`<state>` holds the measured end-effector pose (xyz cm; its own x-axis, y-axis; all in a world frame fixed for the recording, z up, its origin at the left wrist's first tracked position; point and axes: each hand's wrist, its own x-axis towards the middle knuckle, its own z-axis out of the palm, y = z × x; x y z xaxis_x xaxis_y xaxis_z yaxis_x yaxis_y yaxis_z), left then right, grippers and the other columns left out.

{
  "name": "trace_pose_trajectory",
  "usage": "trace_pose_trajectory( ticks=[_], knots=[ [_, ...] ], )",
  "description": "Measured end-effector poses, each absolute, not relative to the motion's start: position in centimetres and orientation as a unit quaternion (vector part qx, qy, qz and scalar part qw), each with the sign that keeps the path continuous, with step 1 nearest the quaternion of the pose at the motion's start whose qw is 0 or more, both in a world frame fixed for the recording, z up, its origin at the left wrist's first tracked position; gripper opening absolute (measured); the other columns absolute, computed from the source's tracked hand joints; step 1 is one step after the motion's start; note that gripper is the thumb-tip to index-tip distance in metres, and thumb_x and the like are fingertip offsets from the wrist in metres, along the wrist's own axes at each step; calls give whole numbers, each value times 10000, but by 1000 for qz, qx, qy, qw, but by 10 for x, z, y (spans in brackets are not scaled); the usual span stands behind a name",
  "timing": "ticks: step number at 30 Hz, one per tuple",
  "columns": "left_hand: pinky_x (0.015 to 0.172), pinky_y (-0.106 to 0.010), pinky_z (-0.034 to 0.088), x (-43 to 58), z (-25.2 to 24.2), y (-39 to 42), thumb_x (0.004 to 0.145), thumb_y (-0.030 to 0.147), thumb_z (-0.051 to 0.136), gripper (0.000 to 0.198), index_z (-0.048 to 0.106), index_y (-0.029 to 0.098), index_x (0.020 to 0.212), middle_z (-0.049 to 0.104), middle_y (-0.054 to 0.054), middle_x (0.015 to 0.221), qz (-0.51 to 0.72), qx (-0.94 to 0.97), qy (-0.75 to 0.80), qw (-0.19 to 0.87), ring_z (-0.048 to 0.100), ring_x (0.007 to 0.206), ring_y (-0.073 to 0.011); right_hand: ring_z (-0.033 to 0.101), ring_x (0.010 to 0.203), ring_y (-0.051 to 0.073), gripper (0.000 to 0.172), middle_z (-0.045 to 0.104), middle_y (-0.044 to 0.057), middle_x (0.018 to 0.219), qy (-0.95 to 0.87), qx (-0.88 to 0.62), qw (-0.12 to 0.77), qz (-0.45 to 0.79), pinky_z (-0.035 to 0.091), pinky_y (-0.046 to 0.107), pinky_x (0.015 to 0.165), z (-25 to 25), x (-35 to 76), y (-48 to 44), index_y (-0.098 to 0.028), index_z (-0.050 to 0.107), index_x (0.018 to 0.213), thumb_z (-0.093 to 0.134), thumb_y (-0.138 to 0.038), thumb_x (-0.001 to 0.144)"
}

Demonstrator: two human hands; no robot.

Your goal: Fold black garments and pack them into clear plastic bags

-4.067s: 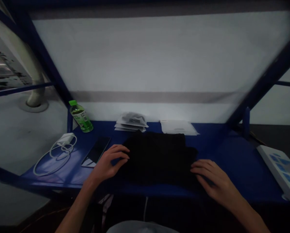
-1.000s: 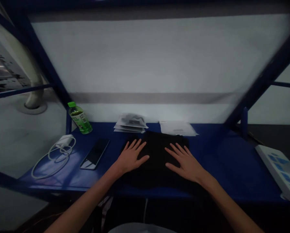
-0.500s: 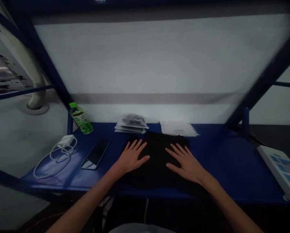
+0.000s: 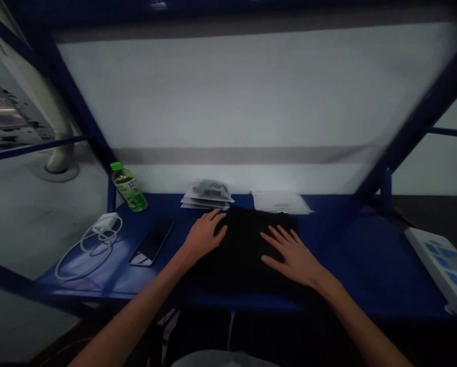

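Observation:
A folded black cloth (image 4: 247,244), which looks like a garment, lies on the blue tabletop in front of me. My right hand (image 4: 291,255) rests flat on its right part, fingers spread. At the cloth's left edge is my left hand (image 4: 205,234), with its fingers slightly bent and the thumb held apart from them, touching the fabric. Dark folds are hard to make out in the dim light. Just behind the cloth lie a stack of translucent plastic bags (image 4: 207,193) with dark contents and a flat whitish bag (image 4: 279,202).
On the left of the blue table (image 4: 339,255) are a phone (image 4: 152,242), a white charger with cable (image 4: 105,223) and a green drink bottle (image 4: 129,187). A white box with blue labels (image 4: 438,260) stands at the right edge. Blue frame posts (image 4: 415,112) rise at both sides.
My left hand has shifted slightly up and left, to the cloth's left edge, and its fingers have bent from lying flat. My right hand has stayed in place.

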<state>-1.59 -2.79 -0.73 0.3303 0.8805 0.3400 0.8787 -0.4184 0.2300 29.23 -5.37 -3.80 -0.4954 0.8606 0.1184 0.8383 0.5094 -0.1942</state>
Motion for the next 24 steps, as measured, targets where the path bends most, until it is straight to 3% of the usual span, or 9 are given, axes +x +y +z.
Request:
trace_pose_trajectory(
  ticks=[3, 6, 9, 12, 24],
  knots=[
    [1095, -448, 396, -20, 3, -1, 977, 286, 388, 427, 504, 228, 1383, 484, -73, 1460, 265, 802, 534, -45, 434, 1343, -271, 135, 1488, 317, 729, 208, 24, 1619, -863, -492, 100, 58, 148, 589, 1185, -38, 293, -53, -376, 261, 1536, 373, -727, 906],
    [1161, -471, 294, -24, 9, 32, 921, 168, 417, 490, 473, 181, 1407, 415, -107, 1509, 268, 801, 529, -81, 344, 1406, -279, 139, 1487, 314, 725, 216, 30, 1617, -862, -493, 98, 56, 149, 588, 1185, -39, 293, -53, -375, 262, 1536, 371, -723, 909],
    [1175, -538, 209, -28, 7, 60, 866, 127, 466, 604, 415, 199, 1463, 303, -98, 1581, 237, 804, 535, -104, 236, 1455, -333, 149, 1485, 318, 724, 217, 28, 1617, -863, -491, 104, 55, 151, 589, 1185, -39, 294, -53, -380, 259, 1536, 379, -720, 908],
    [1162, -575, 179, -31, 0, 76, 872, 155, 483, 609, 422, 234, 1473, 300, -83, 1588, 210, 804, 547, -104, 233, 1454, -366, 144, 1487, 312, 718, 206, 21, 1620, -863, -492, 97, 57, 146, 590, 1186, -39, 294, -53, -389, 245, 1537, 370, -719, 912],
    [1131, -500, 294, -36, 7, 69, 990, 193, 339, 491, 465, 287, 1455, 465, -60, 1495, 231, 797, 545, -117, 392, 1386, -283, 136, 1488, 306, 720, 200, 20, 1620, -861, -494, 96, 69, 142, 579, 1190, -36, 293, -54, -385, 251, 1537, 372, -721, 912]
  ],
)
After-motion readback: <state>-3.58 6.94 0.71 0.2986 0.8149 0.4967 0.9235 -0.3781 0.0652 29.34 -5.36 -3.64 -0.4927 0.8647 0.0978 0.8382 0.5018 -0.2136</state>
